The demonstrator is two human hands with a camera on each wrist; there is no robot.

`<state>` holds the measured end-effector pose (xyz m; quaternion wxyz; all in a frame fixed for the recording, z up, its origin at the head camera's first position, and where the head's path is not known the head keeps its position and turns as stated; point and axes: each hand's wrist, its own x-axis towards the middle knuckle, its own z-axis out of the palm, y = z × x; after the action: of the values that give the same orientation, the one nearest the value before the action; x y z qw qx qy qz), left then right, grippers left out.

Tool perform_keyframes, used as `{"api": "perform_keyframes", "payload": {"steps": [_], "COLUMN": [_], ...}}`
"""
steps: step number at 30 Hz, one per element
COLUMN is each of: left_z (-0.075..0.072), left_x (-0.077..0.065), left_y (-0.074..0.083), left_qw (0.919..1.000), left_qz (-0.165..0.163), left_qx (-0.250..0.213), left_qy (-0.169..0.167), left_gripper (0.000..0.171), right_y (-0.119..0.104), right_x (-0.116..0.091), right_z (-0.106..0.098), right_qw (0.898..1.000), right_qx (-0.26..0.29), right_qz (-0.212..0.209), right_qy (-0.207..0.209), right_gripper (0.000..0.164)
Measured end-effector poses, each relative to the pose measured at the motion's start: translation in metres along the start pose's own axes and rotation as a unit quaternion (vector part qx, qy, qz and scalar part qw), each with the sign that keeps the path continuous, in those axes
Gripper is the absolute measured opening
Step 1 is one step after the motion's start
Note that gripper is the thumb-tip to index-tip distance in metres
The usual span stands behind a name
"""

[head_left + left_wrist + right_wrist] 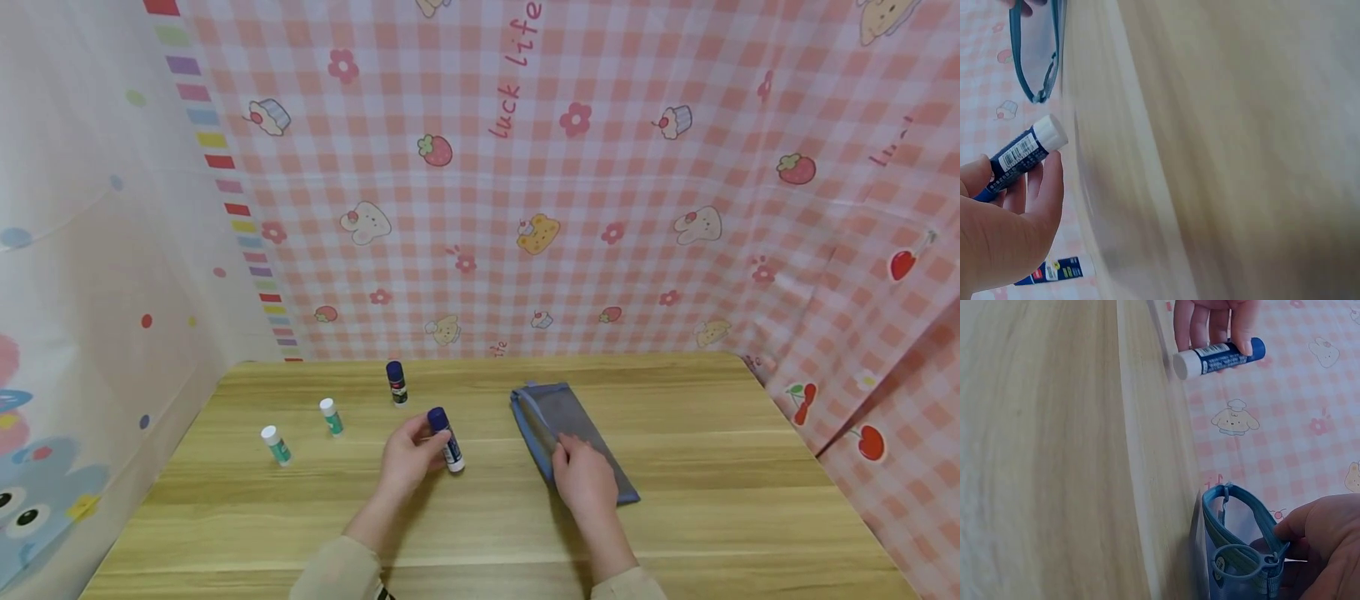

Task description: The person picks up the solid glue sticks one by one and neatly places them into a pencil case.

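My left hand [408,457] grips a large glue stick [446,440] with a dark blue cap and a white base, held at a slant with the white end down. Its barcode label [1019,154] faces the left wrist camera. To its right, my right hand [587,477] pinches the edge of a grey mesh zipper pouch [581,412] with blue trim. The pouch's mouth gapes open in the right wrist view, where a ring-shaped pull loop [1235,562] hangs at the near end of the zipper. A gap separates the glue stick from the pouch.
Another dark blue glue stick [397,384] stands upright behind my left hand. Two smaller glue sticks with white caps and green labels, one nearer [276,446] and one farther [331,417], stand at the left. The wooden table [712,467] meets a pink checked cloth [480,200] at the back.
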<state>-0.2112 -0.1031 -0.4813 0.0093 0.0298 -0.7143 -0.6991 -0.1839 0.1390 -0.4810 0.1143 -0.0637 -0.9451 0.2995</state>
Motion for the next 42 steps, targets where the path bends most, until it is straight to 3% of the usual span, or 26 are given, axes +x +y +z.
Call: {"api": "perform_keyframes", "payload": {"steps": [17,23,34,42], "left_z": [0.038,0.050,0.068,0.082], "left_x": [-0.002,-0.003,0.003,0.009], "left_y": [0.004,0.002,-0.002,-0.004], "left_qw": [0.9976,0.9962,0.9957,0.9957], "left_qz": [-0.042,-0.040,-0.066,-0.071], "left_qx": [-0.036,-0.057,-0.049,-0.051], "left_qy": [-0.041,-0.054,-0.041,-0.030], "left_gripper": [0.039,0.039,0.039,0.032], "right_y": [0.000,-0.001,-0.001,0.002], "right_x": [-0.003,-0.004,-0.005,-0.005], "right_z": [0.001,0.001,-0.001,0.003], "right_qw": [1.000,0.999,0.999,0.998], "right_qx": [0.021,0.035,0.044,0.050], "right_qz": [0.002,0.008,0.024,0.018], "right_qy": [0.023,0.029,0.018,0.037], "right_gripper": [0.031,0.032,0.033,0.032]}}
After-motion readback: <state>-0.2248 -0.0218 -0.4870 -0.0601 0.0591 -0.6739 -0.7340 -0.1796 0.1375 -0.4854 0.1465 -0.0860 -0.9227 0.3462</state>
